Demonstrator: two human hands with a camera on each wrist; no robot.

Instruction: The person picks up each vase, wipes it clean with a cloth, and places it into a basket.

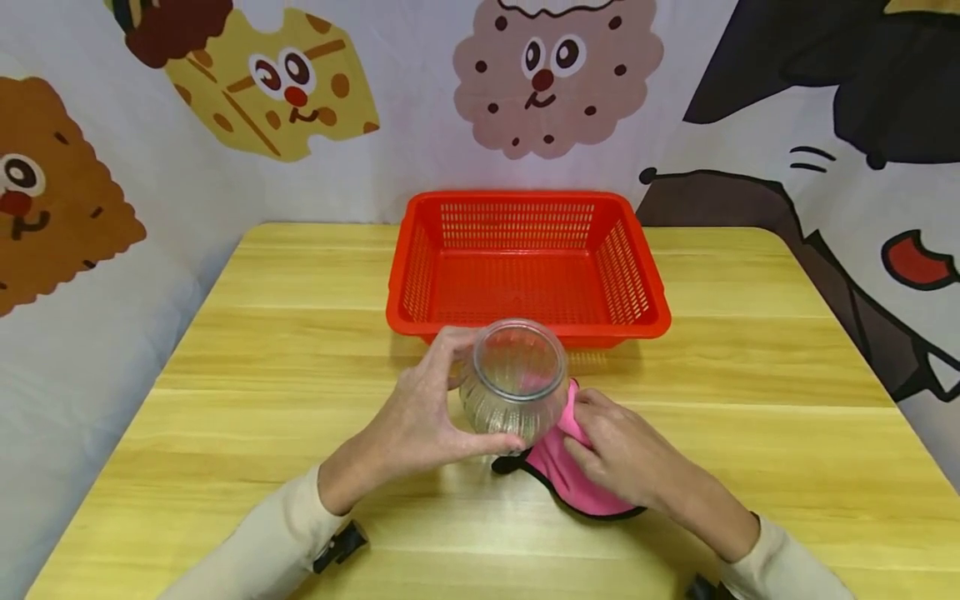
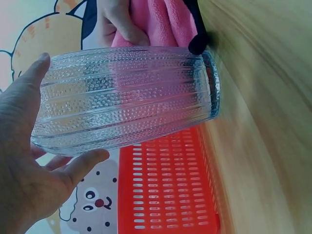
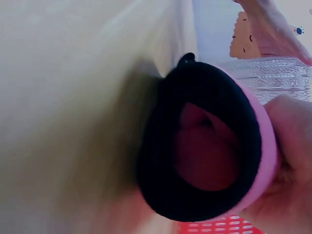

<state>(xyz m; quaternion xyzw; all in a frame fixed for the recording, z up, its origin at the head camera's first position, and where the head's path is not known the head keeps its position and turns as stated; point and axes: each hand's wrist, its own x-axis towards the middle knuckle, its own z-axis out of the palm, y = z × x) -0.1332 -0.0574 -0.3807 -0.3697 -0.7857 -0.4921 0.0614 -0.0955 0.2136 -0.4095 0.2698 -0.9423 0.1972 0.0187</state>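
A clear ribbed glass vase [image 1: 513, 387] with a round mouth is upright in the head view. My left hand [image 1: 423, 408] grips it near the top, thumb on the near side and fingers on the far side. The left wrist view shows its dotted glass wall and thick base [image 2: 212, 85]; I cannot tell whether the base touches the table. Beside the vase, my right hand [image 1: 626, 450] pinches a pink cloth [image 1: 566, 475] with black edging and a black loop. In the right wrist view the cloth's black edge [image 3: 200, 209] curves round into an open ring.
A red plastic basket [image 1: 528, 331] with slotted walls stands behind the vase, at the back of the wood-grain table [image 1: 300, 333]. A white curtain [image 1: 412, 108] with cartoon food figures hangs beyond the table.
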